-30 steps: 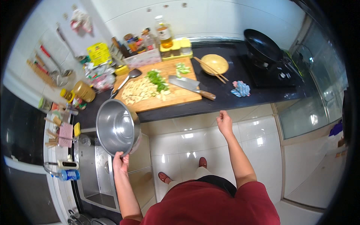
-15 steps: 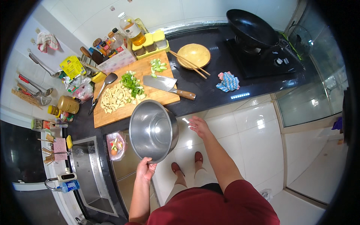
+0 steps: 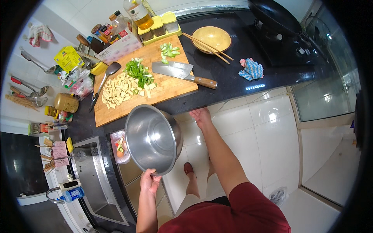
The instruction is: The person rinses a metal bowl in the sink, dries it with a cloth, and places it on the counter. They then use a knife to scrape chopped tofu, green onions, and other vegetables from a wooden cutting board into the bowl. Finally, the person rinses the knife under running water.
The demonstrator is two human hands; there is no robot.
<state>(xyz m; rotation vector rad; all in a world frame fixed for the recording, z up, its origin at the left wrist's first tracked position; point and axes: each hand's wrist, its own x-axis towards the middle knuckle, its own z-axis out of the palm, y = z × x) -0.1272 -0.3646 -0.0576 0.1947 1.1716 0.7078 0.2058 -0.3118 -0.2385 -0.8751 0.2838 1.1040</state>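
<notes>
My left hand point(image 3: 150, 181) grips the rim of a deep stainless steel bowl point(image 3: 149, 136), which is tilted with its empty inside facing me. The bowl hangs in front of the counter's front edge. Just below that edge, my right hand point(image 3: 201, 117) reaches forward, palm up and loosely open, with nothing seen in it; its fingertips are partly hidden. On the wooden cutting board point(image 3: 171, 91) lie pale diced pieces point(image 3: 120, 91), chopped green peppers point(image 3: 139, 73) and sliced scallions point(image 3: 169, 50). A cleaver point(image 3: 175, 70) rests there too, its wooden handle over the board's right edge.
A black spatula point(image 3: 112, 68) lies on the board's left side. Behind stand an oil bottle point(image 3: 139, 14) and yellow-lidded seasoning boxes point(image 3: 157, 27). Rightward are a yellowish bowl point(image 3: 217, 37) with chopsticks, a cloth point(image 3: 251, 70) and a wok point(image 3: 274, 17). The sink point(image 3: 95, 178) is at left.
My right hand has moved forward to the counter's edge. The steel bowl in my left hand has shifted slightly left. My view has moved, and I have stepped, with one shoe now mostly hidden.
</notes>
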